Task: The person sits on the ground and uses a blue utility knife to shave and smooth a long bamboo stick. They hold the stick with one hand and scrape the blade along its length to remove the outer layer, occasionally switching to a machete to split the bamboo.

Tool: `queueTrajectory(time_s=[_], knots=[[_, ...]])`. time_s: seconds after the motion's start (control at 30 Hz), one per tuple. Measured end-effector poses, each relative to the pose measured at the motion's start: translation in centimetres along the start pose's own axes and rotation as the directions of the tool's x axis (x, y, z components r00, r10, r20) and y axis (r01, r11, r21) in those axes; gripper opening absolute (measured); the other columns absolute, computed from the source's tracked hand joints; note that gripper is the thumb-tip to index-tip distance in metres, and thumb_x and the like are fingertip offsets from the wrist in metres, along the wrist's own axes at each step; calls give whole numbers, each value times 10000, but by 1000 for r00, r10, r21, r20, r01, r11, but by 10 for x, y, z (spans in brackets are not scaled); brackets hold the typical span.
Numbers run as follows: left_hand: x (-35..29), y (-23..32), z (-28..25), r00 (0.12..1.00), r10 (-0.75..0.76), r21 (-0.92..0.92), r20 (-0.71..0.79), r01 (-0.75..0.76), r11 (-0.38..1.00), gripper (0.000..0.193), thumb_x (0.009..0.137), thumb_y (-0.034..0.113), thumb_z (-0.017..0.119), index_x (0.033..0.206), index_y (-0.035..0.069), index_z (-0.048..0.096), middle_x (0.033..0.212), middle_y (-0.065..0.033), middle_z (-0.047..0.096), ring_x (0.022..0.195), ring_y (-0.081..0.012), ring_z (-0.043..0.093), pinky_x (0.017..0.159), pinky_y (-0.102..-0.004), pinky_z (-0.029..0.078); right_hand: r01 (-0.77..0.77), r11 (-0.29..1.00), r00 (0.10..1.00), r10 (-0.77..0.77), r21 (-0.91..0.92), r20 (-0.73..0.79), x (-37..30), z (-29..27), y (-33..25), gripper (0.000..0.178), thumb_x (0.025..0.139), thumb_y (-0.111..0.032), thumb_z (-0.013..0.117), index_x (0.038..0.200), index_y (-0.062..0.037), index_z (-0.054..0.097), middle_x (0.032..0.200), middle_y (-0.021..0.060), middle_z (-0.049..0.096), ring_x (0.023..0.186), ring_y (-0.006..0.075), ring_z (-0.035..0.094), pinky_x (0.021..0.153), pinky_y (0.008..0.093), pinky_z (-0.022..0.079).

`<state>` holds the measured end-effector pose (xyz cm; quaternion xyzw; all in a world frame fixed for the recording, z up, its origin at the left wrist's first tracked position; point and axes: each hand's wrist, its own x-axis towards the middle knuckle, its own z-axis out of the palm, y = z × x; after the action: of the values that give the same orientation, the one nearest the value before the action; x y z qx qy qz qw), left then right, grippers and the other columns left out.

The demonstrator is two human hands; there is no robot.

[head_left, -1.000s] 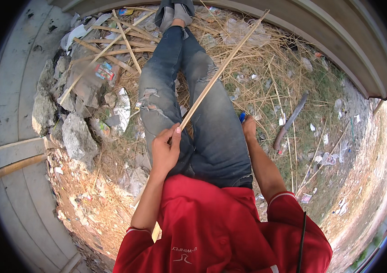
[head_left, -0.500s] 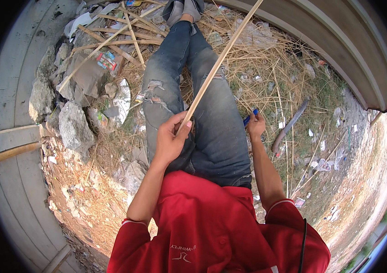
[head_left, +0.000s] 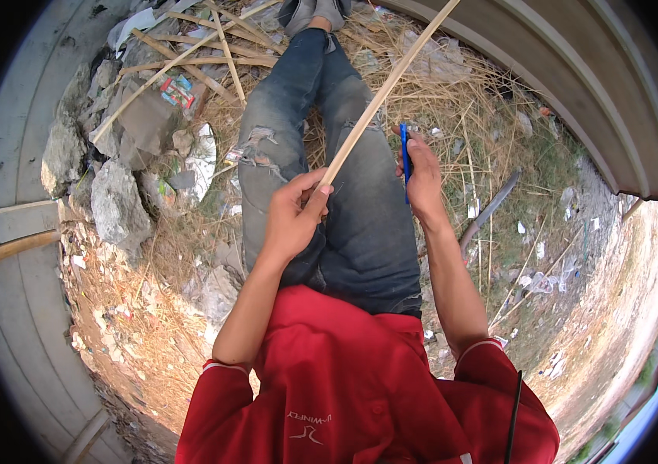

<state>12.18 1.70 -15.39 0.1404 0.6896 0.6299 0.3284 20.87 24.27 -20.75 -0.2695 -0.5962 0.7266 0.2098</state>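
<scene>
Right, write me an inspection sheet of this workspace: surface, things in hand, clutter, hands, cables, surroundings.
Surface: ground with dry straw and patches of green grass.
Things in hand: long pale strip, its far end past the picture's top edge; slim blue tool.
Clutter: loose strips crossed at upper left; grey stones at left; long-bladed knife lying at right; clear plastic.
Hands: left hand grips the strip; right hand holds the blue tool, apart from the strip.
Cables: thin black cord at lower right; its ends cannot be traced.
Surroundings: grey wall at left; ridged panel at upper right.
</scene>
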Motion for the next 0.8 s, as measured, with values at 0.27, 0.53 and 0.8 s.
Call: queueTrajectory(time_s=[0.27, 0.53, 0.8], knots=[[2, 2, -6, 998, 7, -129, 59, 1, 992, 343, 1017, 99, 595, 1328, -44, 614, 997, -54, 688, 690, -61, 535, 555, -197, 411, 109, 978, 978, -73, -180, 194, -35, 46, -52, 242, 1059, -248, 551, 1095, -16, 608, 948, 107, 677, 745, 160, 664, 579, 320, 485], [4, 7, -10, 992, -70, -203, 103, 90, 975, 334, 1035, 128, 584, 1322, -41, 618, 942, -21, 642, 645, -56, 498, 539, -201, 382, 414, 753, 886, -203, -512, 417, -43, 42, -52, 326, 1036, -323, 579, 1047, 3, 584, 678, 195, 590, 645, 402, 606, 606, 446, 459], [4, 5, -8, 985, -56, -203, 161, 89, 975, 335, 1059, 158, 554, 1325, -36, 620, 805, 15, 576, 611, -56, 445, 536, -216, 346, 207, 797, 871, 114, -567, 478, -50, 52, -59, 446, 1039, -396, 552, 913, 29, 610, 732, 275, 628, 732, 501, 616, 632, 521, 462]])
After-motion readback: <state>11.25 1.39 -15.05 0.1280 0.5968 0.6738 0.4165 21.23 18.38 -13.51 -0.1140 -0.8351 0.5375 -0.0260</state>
